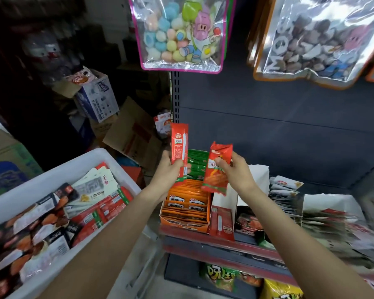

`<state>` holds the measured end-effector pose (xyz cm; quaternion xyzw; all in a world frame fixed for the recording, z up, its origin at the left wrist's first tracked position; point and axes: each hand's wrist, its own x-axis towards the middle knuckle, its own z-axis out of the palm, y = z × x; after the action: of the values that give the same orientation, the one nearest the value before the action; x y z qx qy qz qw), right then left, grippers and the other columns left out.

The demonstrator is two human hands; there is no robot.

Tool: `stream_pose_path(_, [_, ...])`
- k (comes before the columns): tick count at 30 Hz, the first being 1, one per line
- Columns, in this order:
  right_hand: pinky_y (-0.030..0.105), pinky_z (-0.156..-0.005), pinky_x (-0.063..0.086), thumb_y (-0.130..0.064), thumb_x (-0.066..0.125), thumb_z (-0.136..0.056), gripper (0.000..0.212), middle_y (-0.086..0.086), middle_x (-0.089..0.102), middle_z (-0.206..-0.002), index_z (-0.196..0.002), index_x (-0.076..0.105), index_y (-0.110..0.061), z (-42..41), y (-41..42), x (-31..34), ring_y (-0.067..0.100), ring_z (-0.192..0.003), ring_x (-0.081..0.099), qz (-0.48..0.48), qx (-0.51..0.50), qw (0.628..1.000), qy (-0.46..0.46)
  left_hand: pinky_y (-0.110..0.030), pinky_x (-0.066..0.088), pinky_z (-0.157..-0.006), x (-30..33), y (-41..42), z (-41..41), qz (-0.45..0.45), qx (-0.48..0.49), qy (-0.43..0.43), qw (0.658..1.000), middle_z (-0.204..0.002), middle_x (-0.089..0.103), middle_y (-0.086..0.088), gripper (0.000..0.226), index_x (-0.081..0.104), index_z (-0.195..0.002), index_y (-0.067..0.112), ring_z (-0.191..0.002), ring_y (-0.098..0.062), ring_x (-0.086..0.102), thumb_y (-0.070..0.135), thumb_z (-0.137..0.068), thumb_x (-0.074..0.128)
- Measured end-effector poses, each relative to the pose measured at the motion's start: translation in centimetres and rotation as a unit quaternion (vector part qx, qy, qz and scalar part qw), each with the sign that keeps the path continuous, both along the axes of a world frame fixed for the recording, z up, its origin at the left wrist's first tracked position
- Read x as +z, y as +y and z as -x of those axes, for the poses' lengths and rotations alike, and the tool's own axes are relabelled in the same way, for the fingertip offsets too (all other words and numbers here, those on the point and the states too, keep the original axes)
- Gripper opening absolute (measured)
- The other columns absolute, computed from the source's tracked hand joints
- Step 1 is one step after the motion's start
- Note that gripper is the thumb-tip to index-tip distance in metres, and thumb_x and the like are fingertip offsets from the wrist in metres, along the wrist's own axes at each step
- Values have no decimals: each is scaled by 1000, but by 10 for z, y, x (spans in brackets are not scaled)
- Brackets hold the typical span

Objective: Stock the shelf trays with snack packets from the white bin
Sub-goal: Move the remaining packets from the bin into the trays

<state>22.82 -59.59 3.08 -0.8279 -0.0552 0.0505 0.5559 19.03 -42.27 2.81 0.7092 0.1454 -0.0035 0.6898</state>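
Note:
My left hand [167, 172] grips a narrow red snack packet [179, 145] upright, back side towards me. My right hand [236, 171] pinches a second red packet [217, 169] by its upper part, tilted, front side showing. Both packets hang above the shelf trays: an orange tray [185, 226] full of orange packets, and a white tray [221, 200] to its right with a red packet [221, 222] leaning in its front. The white bin [91, 160] stands at the left, holding several mixed red, black and white packets.
Green packets [195, 162] stand behind the orange tray. More white trays and loose packets [285, 190] fill the shelf to the right. Candy bags [181, 33] hang above. Cardboard boxes [130, 130] lie on the floor behind the bin. A lower shelf holds bagged snacks [221, 277].

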Motion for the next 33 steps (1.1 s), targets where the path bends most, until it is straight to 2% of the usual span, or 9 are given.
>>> stream_pose_path(2, [25, -65, 54, -22, 54, -96, 16, 3, 65, -100, -107, 57, -12, 5, 3, 3, 19, -86, 67, -110, -13, 990, 89, -41, 53, -88, 0, 1, 0, 14, -13, 10, 1000, -109, 64, -12, 21, 32, -119, 19, -96, -21, 66, 16, -100, 42])
stream_pose_path(6, [38, -75, 55, -22, 54, -96, 16, -8, 57, -85, -108, 56, -12, 13, 8, 11, 12, -80, 65, -167, -25, 978, 123, -37, 48, -81, 4, -4, 3, -53, -35, 25, 998, -100, 51, -7, 17, 32, -102, 26, -88, -19, 58, 38, -97, 42])
stream_pose_path(10, [39, -79, 53, -24, 51, -97, 5, -9, 58, -83, -94, 54, -20, 16, 11, 12, 11, -79, 64, -208, -35, 966, 147, -50, 45, -96, 0, -8, 0, -82, -59, 71, 992, -112, 56, -12, 43, 44, -93, 29, -101, -30, 59, 66, -71, 41])
stream_pose_path(14, [41, -83, 53, -25, 50, -97, 10, -1, 65, -86, -87, 49, -24, 15, 12, 9, 17, -83, 65, -240, -41, 955, 171, -32, 54, -78, -5, -4, 9, -97, -95, 60, 989, -108, 61, -2, 32, 40, -114, 21, -91, -16, 66, 38, -92, 56])
stream_pose_path(18, [33, -70, 57, -24, 50, -97, 18, 6, 70, -101, -108, 58, -12, 14, 10, 2, 17, -87, 68, -266, -15, 944, 193, -30, 55, -79, -5, -2, 15, -97, -132, 26, 986, -111, 61, 1, 34, 41, -112, 23, -91, -13, 68, 37, -89, 61])
stream_pose_path(21, [31, -71, 58, -21, 48, -98, 24, 6, 70, -98, -113, 60, -6, 16, 12, 2, 16, -86, 69, -261, -7, 947, 187, -30, 54, -83, -5, -6, 17, -116, -158, 14, 981, -107, 62, 7, 32, 40, -112, 26, -93, -10, 66, 35, -90, 61])
stream_pose_path(25, [29, -66, 55, -17, 49, -97, 17, 4, 66, -95, -113, 54, -12, 15, 5, 4, 16, -86, 66, -203, -33, 973, 106, -23, 51, -80, -5, -10, 19, -151, -163, 2, 975, -102, 60, 11, 30, 42, -111, 27, -91, -7, 62, 32, -89, 62])
stream_pose_path(28, [25, -54, 56, -14, 53, -95, 6, 2, 66, -85, -98, 57, -11, 13, -6, 9, 9, -70, 67, -132, -26, 990, 52, -26, 50, -85, -9, -9, 20, -162, -191, 6, 968, -105, 62, 8, 27, 47, -111, 26, -95, -10, 63, 27, -89, 63])
stream_pose_path(33, [30, -46, 56, -14, 48, -97, 22, 4, 63, -72, -76, 49, -10, 11, -22, 11, 16, -59, 66, -122, -73, 985, 103, -28, 54, -84, -20, -12, 19, -160, -215, 16, 963, -108, 66, 7, 33, 49, -117, 24, -93, -8, 66, 27, -88, 65])
